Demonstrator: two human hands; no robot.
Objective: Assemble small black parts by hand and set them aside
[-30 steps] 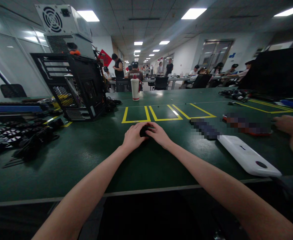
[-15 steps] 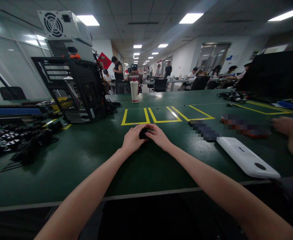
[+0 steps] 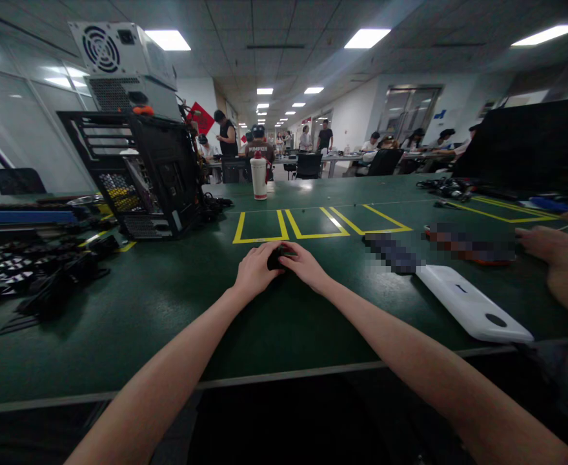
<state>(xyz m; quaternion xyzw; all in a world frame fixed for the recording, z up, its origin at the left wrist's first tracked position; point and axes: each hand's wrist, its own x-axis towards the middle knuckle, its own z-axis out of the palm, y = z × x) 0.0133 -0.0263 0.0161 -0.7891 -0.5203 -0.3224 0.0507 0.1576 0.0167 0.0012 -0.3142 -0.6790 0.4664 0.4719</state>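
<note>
Left hand (image 3: pixel 255 268) and right hand (image 3: pixel 305 266) partly hide a dark object (image 3: pixel 273 259).

Shows black on the object (image 3: pixel 273 259) in the grip, green on the tabletop (image 3: pixel 288 329) beneath, yellow on the tape (image 3: pixel 261 241) beyond, white on the case (image 3: pixel 468 305) rightward.

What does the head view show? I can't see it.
A left hand and right hand hold a small black object at a green table. Beyond are yellow tape outlines and a white cup; a black computer case stands left.
</note>
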